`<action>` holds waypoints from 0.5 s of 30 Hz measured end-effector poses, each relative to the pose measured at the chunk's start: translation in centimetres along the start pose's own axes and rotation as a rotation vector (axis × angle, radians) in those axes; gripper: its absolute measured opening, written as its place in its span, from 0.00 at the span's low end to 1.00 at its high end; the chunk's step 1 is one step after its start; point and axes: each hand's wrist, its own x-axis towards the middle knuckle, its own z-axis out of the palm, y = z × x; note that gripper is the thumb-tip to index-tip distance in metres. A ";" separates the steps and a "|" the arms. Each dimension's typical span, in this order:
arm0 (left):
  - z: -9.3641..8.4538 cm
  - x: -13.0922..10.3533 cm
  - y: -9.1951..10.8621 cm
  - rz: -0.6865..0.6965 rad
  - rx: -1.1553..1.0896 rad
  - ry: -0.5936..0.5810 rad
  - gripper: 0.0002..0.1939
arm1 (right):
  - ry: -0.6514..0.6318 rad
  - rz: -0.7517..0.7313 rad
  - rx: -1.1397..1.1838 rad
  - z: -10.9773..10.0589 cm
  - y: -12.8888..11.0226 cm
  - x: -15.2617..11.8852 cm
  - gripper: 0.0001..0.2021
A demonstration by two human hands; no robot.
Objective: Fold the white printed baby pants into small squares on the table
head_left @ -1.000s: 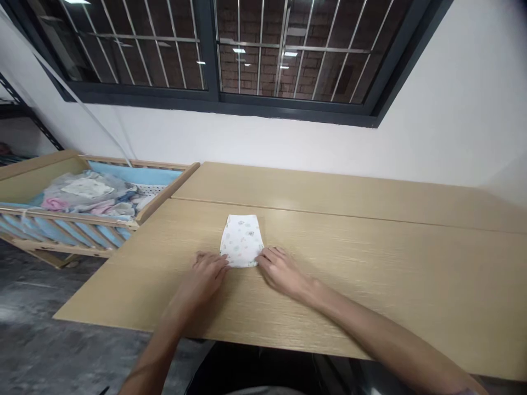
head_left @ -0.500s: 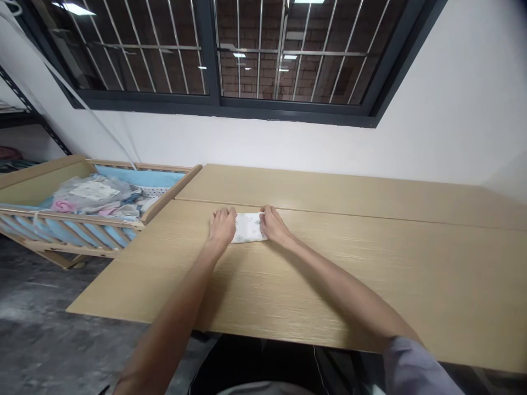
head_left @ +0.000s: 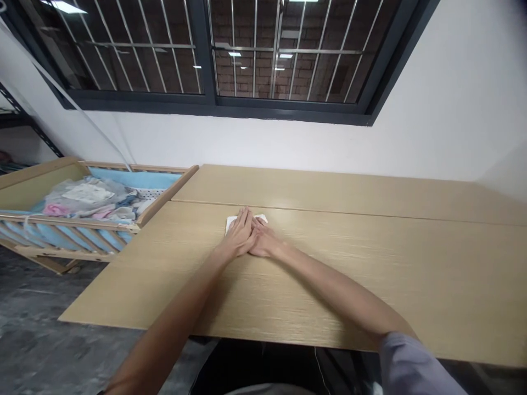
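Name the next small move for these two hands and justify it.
Probably lift both hands gently: the left hand and right hand lie close together over the white cloth, hiding most of it, so raising them should show whether it sits flat on the wooden table.

There are two hands (head_left: 240,235) (head_left: 264,240), one white cloth (head_left: 229,223), one crib (head_left: 168,196).

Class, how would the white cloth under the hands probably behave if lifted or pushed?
The white cloth is probably light and floppy: the edges showing past the left hand and right hand look thin, though most is hidden. It seems unlikely to roll, since those edges lie low against the table. Pushed from one side, such thin edges might crumple.
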 end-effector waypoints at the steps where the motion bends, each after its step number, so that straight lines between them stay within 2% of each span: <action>1: 0.4 -0.1 0.0 -0.047 -0.010 -0.060 0.40 | -0.031 0.011 0.000 0.3 0.0 -0.1 0.39; 3: 0.8 -0.3 -0.3 -0.116 -0.018 -0.133 0.42 | -0.068 0.038 0.017 0.7 0.3 -0.4 0.39; 7: 0.8 -0.8 -2.0 -0.191 -0.009 -0.200 0.45 | -0.063 0.082 0.074 0.2 1.2 -1.4 0.40; 11: 0.7 -1.5 -3.7 -0.223 0.006 -0.207 0.47 | -0.076 0.135 0.131 -0.4 2.2 -2.8 0.46; 15: 0.3 -2.1 -3.6 -0.209 0.028 -0.203 0.45 | -0.094 0.181 0.173 -0.7 2.9 -3.8 0.48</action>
